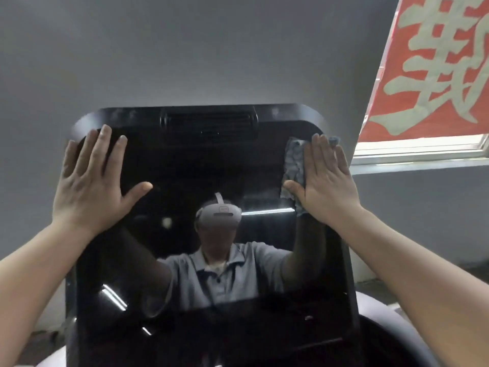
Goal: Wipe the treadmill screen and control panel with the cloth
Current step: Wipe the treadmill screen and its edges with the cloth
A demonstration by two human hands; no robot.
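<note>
While my left hand (90, 178) lies spread flat on the upper left of the treadmill screen (206, 176), my right hand (326, 178), fingers straight and together, presses the grey cloth (293, 160) against its upper right corner; beyond hangs a red banner (434, 64).

The left hand (90, 178) lies flat on the screen's (206, 168) upper left corner; the right hand (326, 181) presses the cloth (293, 160) against its upper right corner.

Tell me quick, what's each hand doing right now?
Left hand: open, flat on the screen, holding nothing.
Right hand: open, straight fingers pressing the cloth against the screen.
</note>
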